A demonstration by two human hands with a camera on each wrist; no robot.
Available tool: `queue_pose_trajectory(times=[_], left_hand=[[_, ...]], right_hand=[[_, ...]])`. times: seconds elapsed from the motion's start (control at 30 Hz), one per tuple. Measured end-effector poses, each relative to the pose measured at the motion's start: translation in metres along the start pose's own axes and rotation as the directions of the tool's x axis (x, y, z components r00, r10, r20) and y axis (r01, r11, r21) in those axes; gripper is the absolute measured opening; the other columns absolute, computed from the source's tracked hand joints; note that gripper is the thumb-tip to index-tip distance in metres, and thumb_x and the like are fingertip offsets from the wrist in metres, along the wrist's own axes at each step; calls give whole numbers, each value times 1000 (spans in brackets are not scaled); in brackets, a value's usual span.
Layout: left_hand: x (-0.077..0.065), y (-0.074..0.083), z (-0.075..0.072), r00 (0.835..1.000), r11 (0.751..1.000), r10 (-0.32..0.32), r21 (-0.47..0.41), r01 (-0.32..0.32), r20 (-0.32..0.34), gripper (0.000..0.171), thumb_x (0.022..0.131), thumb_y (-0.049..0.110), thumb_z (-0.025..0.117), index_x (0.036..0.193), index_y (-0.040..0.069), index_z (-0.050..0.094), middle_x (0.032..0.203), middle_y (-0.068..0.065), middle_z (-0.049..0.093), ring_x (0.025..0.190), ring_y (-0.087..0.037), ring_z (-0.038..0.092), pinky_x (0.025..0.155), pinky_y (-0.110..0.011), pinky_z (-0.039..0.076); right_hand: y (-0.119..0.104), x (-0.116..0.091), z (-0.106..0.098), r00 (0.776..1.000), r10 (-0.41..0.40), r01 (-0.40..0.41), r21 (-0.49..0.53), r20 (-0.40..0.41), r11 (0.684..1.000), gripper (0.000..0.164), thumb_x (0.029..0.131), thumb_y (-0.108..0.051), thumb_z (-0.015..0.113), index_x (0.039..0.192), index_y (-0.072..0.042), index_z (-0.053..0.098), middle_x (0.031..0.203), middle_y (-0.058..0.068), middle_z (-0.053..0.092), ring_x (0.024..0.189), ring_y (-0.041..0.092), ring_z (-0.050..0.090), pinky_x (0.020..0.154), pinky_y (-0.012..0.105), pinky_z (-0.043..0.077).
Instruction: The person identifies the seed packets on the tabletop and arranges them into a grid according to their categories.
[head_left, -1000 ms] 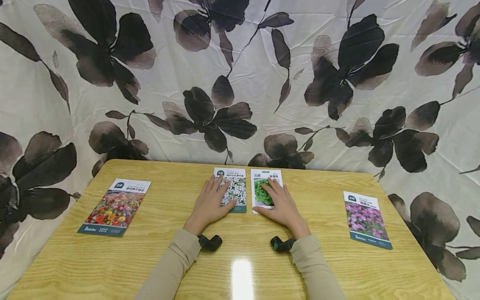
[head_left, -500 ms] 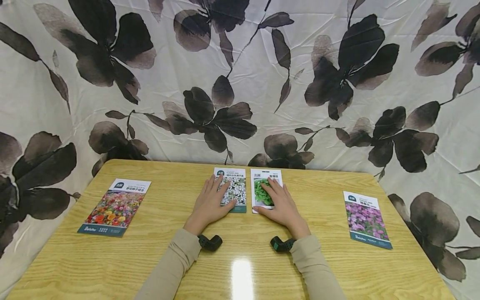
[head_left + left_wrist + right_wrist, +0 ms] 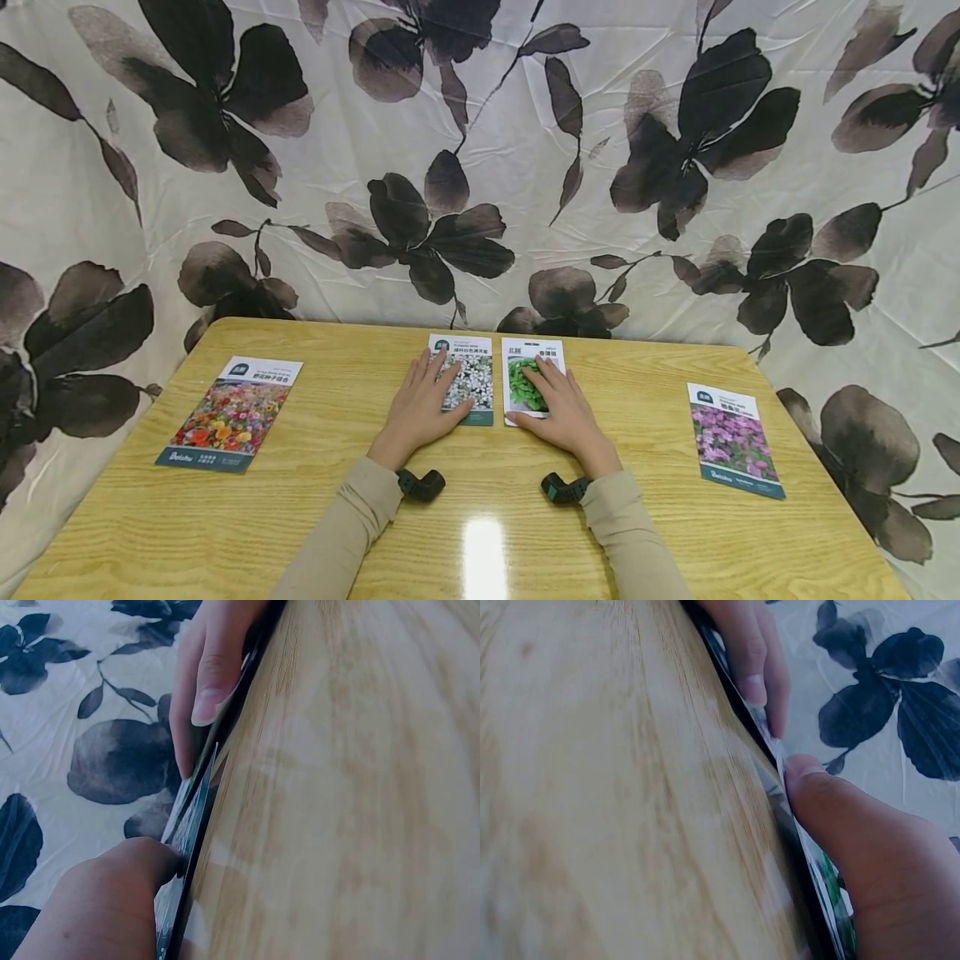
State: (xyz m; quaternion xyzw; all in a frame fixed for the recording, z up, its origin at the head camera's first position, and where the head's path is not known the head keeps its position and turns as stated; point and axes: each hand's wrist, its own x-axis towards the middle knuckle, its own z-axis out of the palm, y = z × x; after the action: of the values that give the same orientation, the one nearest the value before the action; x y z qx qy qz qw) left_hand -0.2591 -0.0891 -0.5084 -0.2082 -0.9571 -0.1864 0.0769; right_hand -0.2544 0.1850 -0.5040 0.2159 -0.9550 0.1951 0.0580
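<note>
Side by side near the table's far edge lie two seed packets. My left hand [image 3: 422,404] rests with fingers spread on the left part of the packet with white flowers [image 3: 477,379]. On the packet with green leaves [image 3: 517,392] lies my right hand [image 3: 562,412], its fingers straight and its thumb across the lower left corner. In the left wrist view the left thumb [image 3: 142,862] touches the packet's surface, seen edge-on. The right thumb [image 3: 832,802] presses on the green-leaf packet in the right wrist view. A narrow gap separates the two packets.
A packet with mixed red and orange flowers [image 3: 225,421] lies at the table's left. Toward the right edge lies a packet with purple flowers [image 3: 733,442]. Behind the wooden table [image 3: 337,358] hangs a flower-patterned cloth [image 3: 525,208]. Black wrist devices [image 3: 422,486] sit at both cuffs.
</note>
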Motion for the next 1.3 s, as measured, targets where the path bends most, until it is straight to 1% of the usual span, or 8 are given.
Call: queue_pose_trajectory(times=[0.2, 0.37, 0.6, 1.0, 1.3], left_hand=[[1, 0, 0, 1000, 1000, 1, -3, -1, -3, 73, 97, 57, 50, 153, 11, 40, 161, -18, 24, 150, -38, 9, 120, -48, 5], [1, 0, 0, 1000, 1000, -2, 8, 2, 7, 74, 97, 58, 49, 154, 11, 39, 162, -18, 23, 150, -38, 8, 120, -47, 5], [1, 2, -2, 1000, 1000, 8, -6, -9, -17, 73, 96, 56, 52, 152, 10, 42, 161, -19, 25, 150, -40, 10, 120, -50, 7], [0, 1, -1, 1000, 1000, 8, 1, -8, -20, 73, 96, 56, 51, 152, 10, 42, 160, -18, 25, 150, -40, 11, 120, -49, 8], [0, 2, -3, 999, 1000, 16, -4, -16, -32, 73, 96, 55, 53, 152, 9, 42, 160, -20, 26, 149, -41, 12, 120, -51, 9]], right_hand=[[1, 0, 0, 1000, -7, 7, 5, -10, 1000, 85, 87, -63, 63, 153, -15, 41, 161, 13, 26, 149, 31, 20, 119, 53, 11], [1, 1, 0, 1000, -9, 9, 8, -9, 1000, 84, 87, -63, 63, 153, -16, 40, 161, 13, 26, 150, 30, 19, 119, 53, 11], [-1, 0, -2, 1000, -4, 4, 31, -14, 1000, 82, 87, -59, 64, 153, -14, 42, 161, 14, 26, 150, 31, 18, 119, 54, 10], [-1, 0, -1, 1000, 3, -3, 39, -14, 999, 81, 88, -59, 63, 153, -15, 42, 161, 14, 26, 150, 31, 19, 119, 53, 10], [0, 0, -1, 1000, -3, 4, 36, -26, 999, 80, 88, -58, 64, 152, -15, 43, 160, 15, 28, 149, 32, 21, 118, 55, 12]])
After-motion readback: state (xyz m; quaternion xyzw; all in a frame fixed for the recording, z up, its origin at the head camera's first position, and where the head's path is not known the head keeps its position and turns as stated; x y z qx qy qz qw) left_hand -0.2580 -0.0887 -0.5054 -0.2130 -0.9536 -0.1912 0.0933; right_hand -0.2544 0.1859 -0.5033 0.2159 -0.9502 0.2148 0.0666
